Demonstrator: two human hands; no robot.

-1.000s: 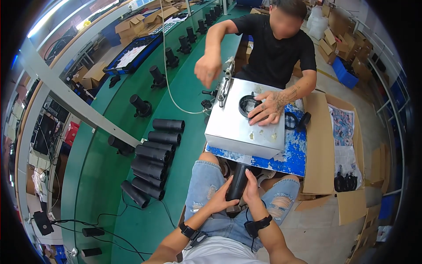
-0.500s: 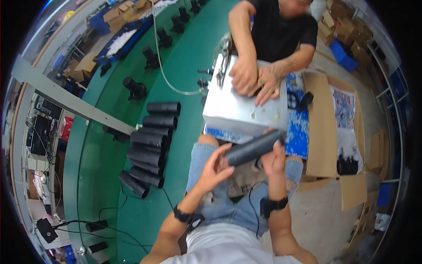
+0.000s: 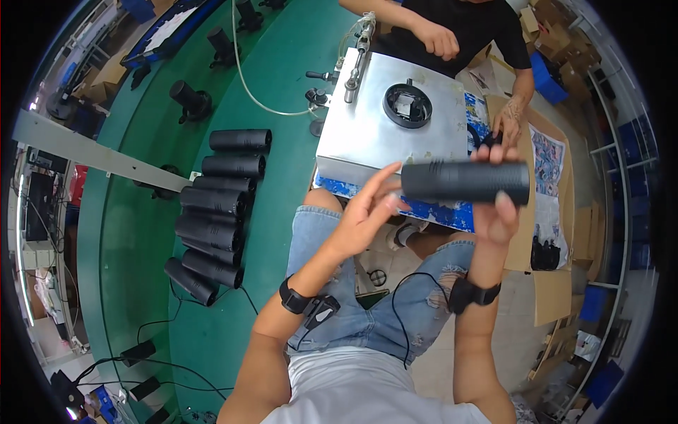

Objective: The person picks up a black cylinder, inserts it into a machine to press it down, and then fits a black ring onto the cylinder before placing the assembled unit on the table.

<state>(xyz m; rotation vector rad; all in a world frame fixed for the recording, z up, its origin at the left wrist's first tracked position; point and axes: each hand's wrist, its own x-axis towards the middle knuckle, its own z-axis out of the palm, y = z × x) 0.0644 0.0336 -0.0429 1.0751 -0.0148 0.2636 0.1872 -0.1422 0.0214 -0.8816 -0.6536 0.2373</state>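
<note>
A black ribbed cylindrical tube (image 3: 462, 181) lies level in front of me, above my right thigh. My right hand (image 3: 496, 212) grips it near its right end, thumb on the near side and fingertips over the far side. At the tube's left end is my left hand (image 3: 364, 219), its fingers apart; whether the fingertips touch that end is hard to tell. Beyond the tube stands a metal box (image 3: 353, 148) with a black ring-shaped part (image 3: 407, 104) on top. A co-worker's hand (image 3: 510, 119) touches a small black part right of the box.
Several similar black tubes (image 3: 212, 201) lie in a column on the green table (image 3: 275, 148) at my left. Black units (image 3: 189, 100) stand farther back. A grey post (image 3: 99, 152) crosses the left side. An open carton (image 3: 547, 297) stands at the right. Cables hang lower left.
The tube has moved right and turned from slanted to level. The co-worker's hands have come off the box top, leaving the black ring part showing. My view has shifted.
</note>
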